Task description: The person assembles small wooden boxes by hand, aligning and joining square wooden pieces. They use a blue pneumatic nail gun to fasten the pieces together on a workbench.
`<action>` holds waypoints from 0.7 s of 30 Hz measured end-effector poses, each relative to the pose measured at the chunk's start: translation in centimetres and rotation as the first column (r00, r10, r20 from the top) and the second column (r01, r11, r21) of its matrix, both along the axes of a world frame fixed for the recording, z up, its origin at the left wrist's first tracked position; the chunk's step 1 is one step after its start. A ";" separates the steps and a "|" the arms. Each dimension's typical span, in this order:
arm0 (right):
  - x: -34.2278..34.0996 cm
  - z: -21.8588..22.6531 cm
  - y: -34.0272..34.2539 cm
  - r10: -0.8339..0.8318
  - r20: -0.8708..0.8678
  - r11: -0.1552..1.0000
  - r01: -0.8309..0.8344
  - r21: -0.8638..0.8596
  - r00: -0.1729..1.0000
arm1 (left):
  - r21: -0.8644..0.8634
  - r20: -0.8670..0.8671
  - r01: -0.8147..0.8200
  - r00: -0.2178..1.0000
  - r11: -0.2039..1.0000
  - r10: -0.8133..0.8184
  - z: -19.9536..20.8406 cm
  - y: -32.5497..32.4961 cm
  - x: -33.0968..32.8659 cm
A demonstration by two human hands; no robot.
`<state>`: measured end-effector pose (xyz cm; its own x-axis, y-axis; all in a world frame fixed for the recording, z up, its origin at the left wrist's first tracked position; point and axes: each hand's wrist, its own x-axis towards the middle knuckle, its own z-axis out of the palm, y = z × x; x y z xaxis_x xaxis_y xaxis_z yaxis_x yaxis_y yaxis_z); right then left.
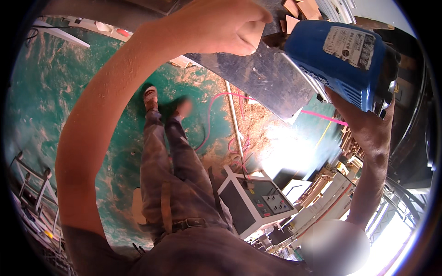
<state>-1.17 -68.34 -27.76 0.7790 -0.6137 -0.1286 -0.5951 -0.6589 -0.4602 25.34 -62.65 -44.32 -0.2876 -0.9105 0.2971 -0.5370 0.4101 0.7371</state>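
At the top of the head view, my left hand [218, 28] is closed, its thumb and fingers pinching a small flat tan piece of wood [252, 33]. It is just left of a machine with a blue housing [317, 50] and a worn white label. Beneath the hand stretches a scuffed grey metal table [258, 76]. My right hand [368, 126] reaches up behind the lower right end of the blue housing. That housing hides its fingers, so whether it grips anything cannot be seen.
Wood offcuts [306, 10] lie beyond the blue housing. Sawdust [251, 122] and a pink hose [209, 119] are on the green floor [115, 156]. A control cabinet [258, 202] with buttons stands at lower right, near stacked boards [317, 184]. Metal racks [37, 198] are at left.
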 end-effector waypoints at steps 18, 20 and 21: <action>-4.1 -12.4 4.3 -0.080 -0.038 0.931 0.061 -0.361 0.996 | 0.032 -0.918 0.300 0.386 0.953 -0.091 -0.1 5.5 0.4; -3.1 -8.2 4.8 -0.089 0.136 0.956 0.123 -0.266 0.987 | 0.052 -0.881 0.298 0.464 0.953 -0.097 0.6 5.4 0.5; -2.2 -5.9 5.1 -0.109 0.247 0.964 0.163 -0.210 0.963 | 0.077 -0.878 0.286 0.474 0.955 -0.072 0.7 5.4 0.0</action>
